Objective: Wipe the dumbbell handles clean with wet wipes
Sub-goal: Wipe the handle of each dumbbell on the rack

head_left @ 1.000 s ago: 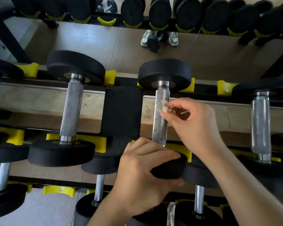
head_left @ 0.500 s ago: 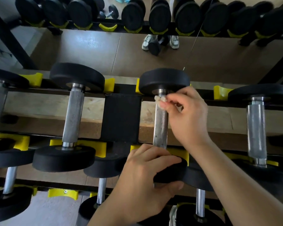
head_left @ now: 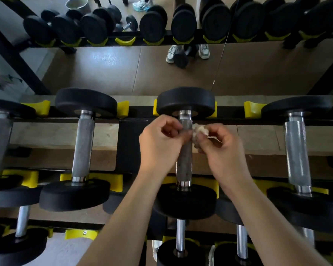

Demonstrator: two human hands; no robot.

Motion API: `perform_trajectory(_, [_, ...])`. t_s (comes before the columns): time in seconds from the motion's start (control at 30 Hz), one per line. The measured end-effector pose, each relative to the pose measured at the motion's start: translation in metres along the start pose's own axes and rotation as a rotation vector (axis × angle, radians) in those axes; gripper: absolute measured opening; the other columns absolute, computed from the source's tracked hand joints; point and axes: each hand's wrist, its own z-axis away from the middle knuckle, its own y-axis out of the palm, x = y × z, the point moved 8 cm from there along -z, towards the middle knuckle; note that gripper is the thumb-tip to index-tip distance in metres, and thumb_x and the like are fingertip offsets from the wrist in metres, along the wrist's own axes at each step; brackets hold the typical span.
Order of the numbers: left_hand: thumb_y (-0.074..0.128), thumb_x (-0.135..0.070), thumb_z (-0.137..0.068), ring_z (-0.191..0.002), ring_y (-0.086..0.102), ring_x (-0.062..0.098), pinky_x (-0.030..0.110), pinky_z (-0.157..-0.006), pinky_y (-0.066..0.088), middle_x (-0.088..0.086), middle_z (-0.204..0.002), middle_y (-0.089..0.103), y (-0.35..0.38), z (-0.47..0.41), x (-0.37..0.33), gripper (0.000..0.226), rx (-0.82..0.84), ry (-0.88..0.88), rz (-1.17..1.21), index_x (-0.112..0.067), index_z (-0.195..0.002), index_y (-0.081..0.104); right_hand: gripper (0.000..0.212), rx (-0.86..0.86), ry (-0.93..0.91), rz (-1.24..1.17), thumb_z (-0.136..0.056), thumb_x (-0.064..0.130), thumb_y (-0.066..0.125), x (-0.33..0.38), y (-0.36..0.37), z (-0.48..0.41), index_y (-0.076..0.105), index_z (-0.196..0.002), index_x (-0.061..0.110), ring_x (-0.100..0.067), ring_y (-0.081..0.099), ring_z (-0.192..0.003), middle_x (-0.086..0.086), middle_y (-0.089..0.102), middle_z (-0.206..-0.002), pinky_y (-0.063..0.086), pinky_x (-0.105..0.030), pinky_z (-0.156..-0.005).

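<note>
The centre dumbbell (head_left: 185, 204) lies across the rack (head_left: 131, 146) with its handle (head_left: 184, 164) running straight away from the person, so the long axis points from the near head (head_left: 161, 198) to the far head (head_left: 186, 101).

Both hands sit at the far end of that handle, one on each side. The right hand (head_left: 225, 150) is to the right of the handle. Its fingers (head_left: 201, 140) are pinched together on a crumpled wet wipe (head_left: 198, 130), which is just beside the handle's right flank and seems to touch it. The left hand (head_left: 161, 143) is to the left of the handle. Its fingers (head_left: 178, 129) are curled, with the tips against the metal. Whether they clamp the handle, catch a corner of the wipe, or only rest there cannot be told.

The wipe is at the far end of the handle, so the long bare stretch lies toward the person, between the hands and the near head. The next stroke would likely have to run along the axis, drawn back toward the near head. The right hand is the nearer to the wipe and already holds it, so it seems the one to lead. The left hand is well placed to steady the handle, or to turn it so its underside comes round.
</note>
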Motion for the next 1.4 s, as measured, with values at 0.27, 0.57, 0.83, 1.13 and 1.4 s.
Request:
perform_trajectory(0.27, [0.062,-0.024,-0.092,-0.065,0.06,0.0,0.015,-0.058,0.046,-0.007,-0.074,0.064,0.0,0.011,0.01,0.005,0.02,-0.125,0.022,-0.026,-0.087,0.062,0.018,0.091,-0.369,0.344,-0.084,0.007,0.065,0.019,0.009,0.025,0.071,-0.099,0.017,0.0,0.061,-0.087,0.009,0.067,-0.092,0.048,-0.01,-0.078])
perform_trajectory(0.57, [0.066,-0.008,-0.086,-0.096,0.062,-0.006,0.01,-0.082,0.049,-0.018,-0.101,0.067,-0.011,0.057,0.008,0.044,0.187,-0.084,0.021,-0.044,-0.11,0.06,0.015,0.084,-0.556,0.511,-0.081,0.003,0.068,0.04,0.021,0.023,0.072,-0.092,0.012,-0.001,0.058,-0.079,0.002,0.066,-0.088,0.048,-0.011,-0.075])
perform_trajectory(0.83, [0.061,-0.015,-0.092,-0.097,0.059,-0.008,0.006,-0.079,0.047,-0.017,-0.104,0.064,-0.014,0.037,-0.002,0.046,0.056,0.024,0.021,-0.041,-0.129,0.052,0.012,-0.179,-0.726,0.582,-0.086,0.011,0.064,0.064,0.03,-0.008,0.073,-0.092,0.006,-0.013,0.062,-0.07,-0.005,0.065,-0.084,0.05,-0.019,-0.061])
perform_trajectory(1.13, [0.066,-0.025,-0.088,-0.087,0.059,0.004,0.014,-0.077,0.048,-0.003,-0.098,0.065,0.0,0.003,-0.043,0.026,-0.055,0.49,-0.284,-0.022,-0.113,0.072,0.017,-0.271,-0.053,-0.011,-0.089,0.007,0.061,0.016,0.006,-0.018,0.069,-0.086,0.022,0.0,0.064,-0.075,0.011,0.067,-0.076,0.048,-0.01,-0.063])
perform_trajectory(1.4, [0.051,-0.049,-0.095,-0.078,0.059,0.009,0.023,-0.056,0.041,-0.015,-0.093,0.061,0.021,0.004,-0.048,0.027,0.235,0.491,-0.75,-0.043,-0.119,0.063,0.02,-0.02,0.331,-0.114,-0.094,0.015,0.057,-0.032,0.011,-0.003,0.071,-0.08,0.011,-0.01,0.056,-0.062,-0.006,0.066,-0.068,0.046,-0.025,-0.061])
